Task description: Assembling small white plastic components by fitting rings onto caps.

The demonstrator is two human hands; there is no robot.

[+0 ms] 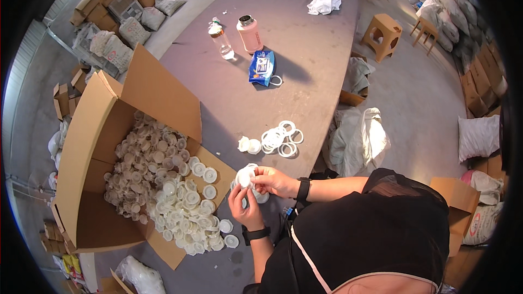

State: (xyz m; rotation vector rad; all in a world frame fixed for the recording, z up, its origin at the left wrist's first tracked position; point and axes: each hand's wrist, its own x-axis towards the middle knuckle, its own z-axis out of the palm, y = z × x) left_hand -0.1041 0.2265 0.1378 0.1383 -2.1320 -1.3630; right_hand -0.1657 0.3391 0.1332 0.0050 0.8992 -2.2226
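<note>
Both my hands meet at the table's edge beside the open carton. Between their fingertips is a white round plastic cap (245, 176), pinched from two sides. My left hand (248, 211) closes on its lower side. From the right, my right hand (276, 182) grips it with thumb and fingers. Some more pale caps (261, 197) lie partly hidden behind my hands. A big heap of translucent caps (188, 215) spills from the tipped cardboard box (90, 185) over its flap. Beyond my hands lie several white rings (280, 139) and a few white caps (249, 145).
Farther up the grey table (305, 98) are a blue wipes packet (262, 68), a pink bottle (250, 35), a clear bottle (222, 43) and a crumpled white cloth (324, 2). A plastic stool (381, 37) and a white sack (357, 141) stand on the right.
</note>
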